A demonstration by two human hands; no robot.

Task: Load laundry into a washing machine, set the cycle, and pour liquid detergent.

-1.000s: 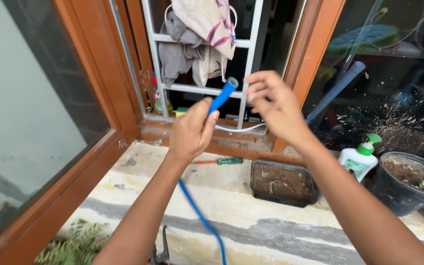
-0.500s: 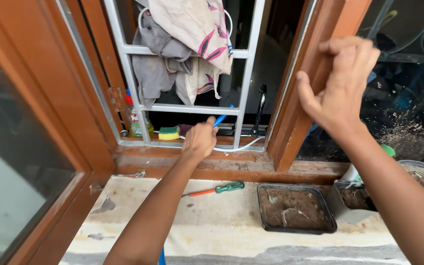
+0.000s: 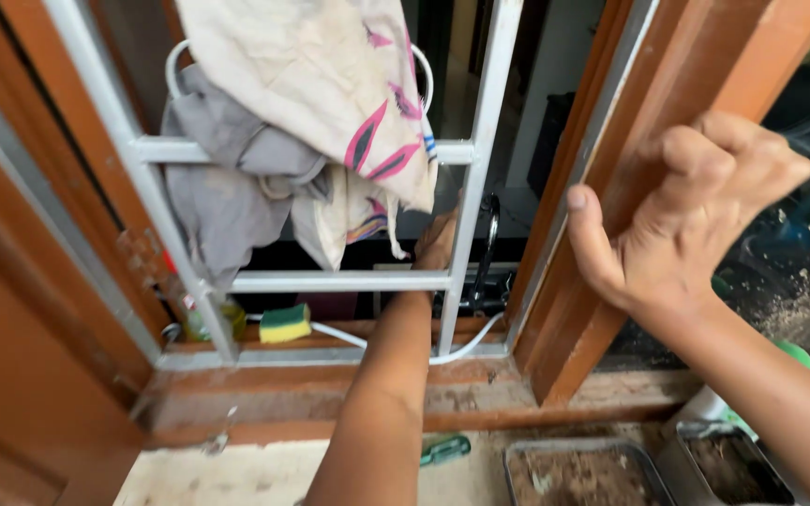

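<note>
Two hands: both at an open window with a brown wooden frame [image 3: 602, 272].
Left hand [image 3: 438, 242]: reached in between the white metal bars [image 3: 472, 187]; wrist and part of the hand show just left of an upright bar, below the hanging cloths. Fingers hidden behind bar and cloth; whether they are apart, together or clamped on something cannot be told.
Right hand [image 3: 682, 220]: raised against the right post of the wooden frame, fingers curled together at the knuckles, thumb stretched along the post's edge; clamped on nothing visible.
Cloths: cream cloth with pink marks [image 3: 330, 84] draped over a grey cloth [image 3: 227, 178], both on the upper crossbar.
Sill: yellow-and-green sponge [image 3: 285, 323] behind the bars; white cable [image 3: 466, 349] looping by the upright bar.
Ledge below: green-handled screwdriver [image 3: 445, 450] beside the left forearm; dark tray of soil [image 3: 578, 473] to its right.
</note>
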